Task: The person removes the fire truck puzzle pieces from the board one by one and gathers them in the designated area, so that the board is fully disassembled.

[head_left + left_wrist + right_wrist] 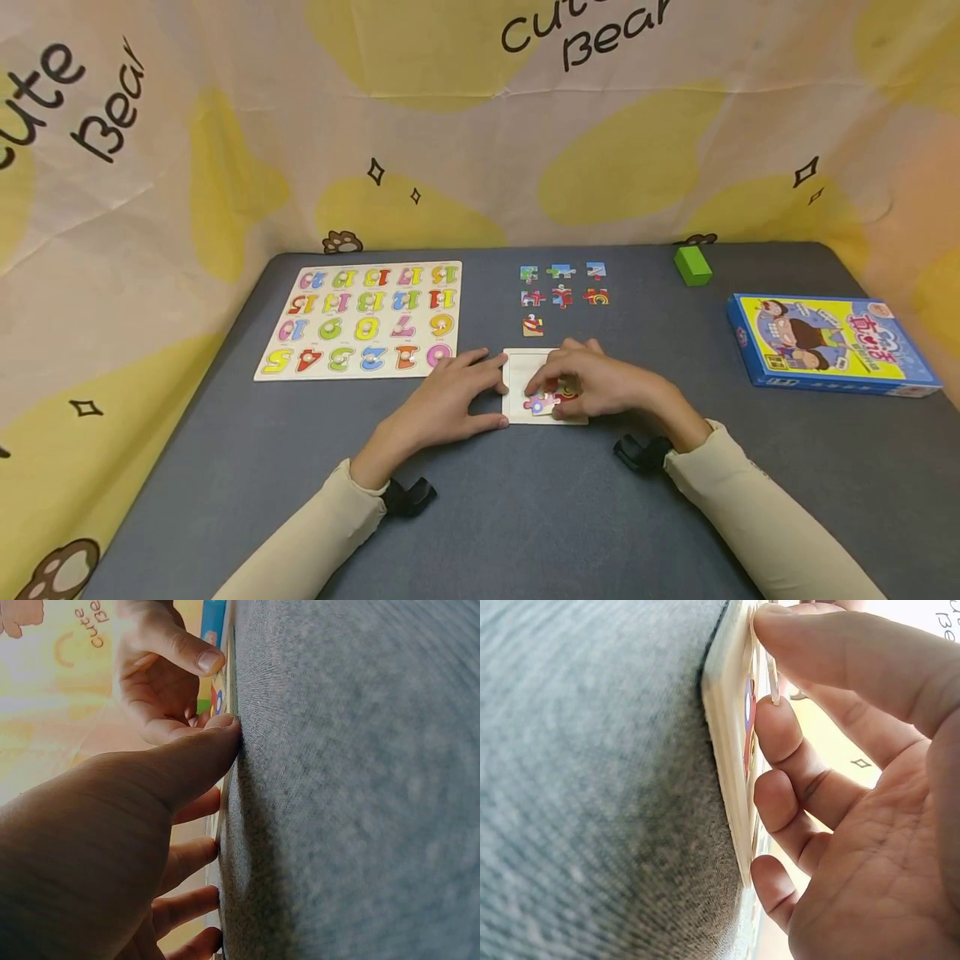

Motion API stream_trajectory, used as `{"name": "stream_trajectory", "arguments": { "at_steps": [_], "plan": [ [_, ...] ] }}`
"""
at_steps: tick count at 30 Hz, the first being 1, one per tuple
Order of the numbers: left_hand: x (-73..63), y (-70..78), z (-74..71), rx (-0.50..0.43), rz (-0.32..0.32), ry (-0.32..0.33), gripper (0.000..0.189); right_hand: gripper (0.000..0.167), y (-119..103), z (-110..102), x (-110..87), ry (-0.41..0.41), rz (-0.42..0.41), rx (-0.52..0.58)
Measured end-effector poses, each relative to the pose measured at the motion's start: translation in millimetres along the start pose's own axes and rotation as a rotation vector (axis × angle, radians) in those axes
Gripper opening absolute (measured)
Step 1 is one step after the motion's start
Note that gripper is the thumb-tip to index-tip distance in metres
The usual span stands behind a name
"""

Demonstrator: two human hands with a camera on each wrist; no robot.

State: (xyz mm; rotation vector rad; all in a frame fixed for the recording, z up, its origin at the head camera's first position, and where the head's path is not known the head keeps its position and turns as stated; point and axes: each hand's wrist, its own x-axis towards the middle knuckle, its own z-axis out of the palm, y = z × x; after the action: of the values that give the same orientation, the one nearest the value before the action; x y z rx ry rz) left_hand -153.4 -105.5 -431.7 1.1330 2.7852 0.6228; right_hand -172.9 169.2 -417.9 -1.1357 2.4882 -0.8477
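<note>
A small pale puzzle tray (517, 408) lies on the table between both hands. My left hand (457, 398) rests at its left side, thumb and fingers spread and touching the edge. Over the tray, my right hand (600, 383) pinches a jigsaw piece (538, 405) with purple and pink print between thumb and fingers. In the right wrist view the piece (773, 679) shows edge-on by the fingertips, slightly above the tray (731, 727). Another printed piece (748, 712) lies inside the tray, partly hidden by the right hand in the head view.
Several loose jigsaw pieces (562, 297) lie in rows beyond the tray. A number board (360, 322) is at the left. On the right are a blue and yellow box (832, 346) and a green block (693, 266). A printed cloth (480, 150) hangs behind the table.
</note>
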Motion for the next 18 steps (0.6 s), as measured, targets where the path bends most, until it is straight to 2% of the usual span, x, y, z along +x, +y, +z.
{"name": "stream_trajectory", "arguments": {
  "at_steps": [18],
  "plan": [
    [-0.8,-0.2,1.3,0.011,-0.001,-0.001,0.032,0.037,4.1,-5.0,-2.7,0.037,-0.007,0.001]
  ]
}}
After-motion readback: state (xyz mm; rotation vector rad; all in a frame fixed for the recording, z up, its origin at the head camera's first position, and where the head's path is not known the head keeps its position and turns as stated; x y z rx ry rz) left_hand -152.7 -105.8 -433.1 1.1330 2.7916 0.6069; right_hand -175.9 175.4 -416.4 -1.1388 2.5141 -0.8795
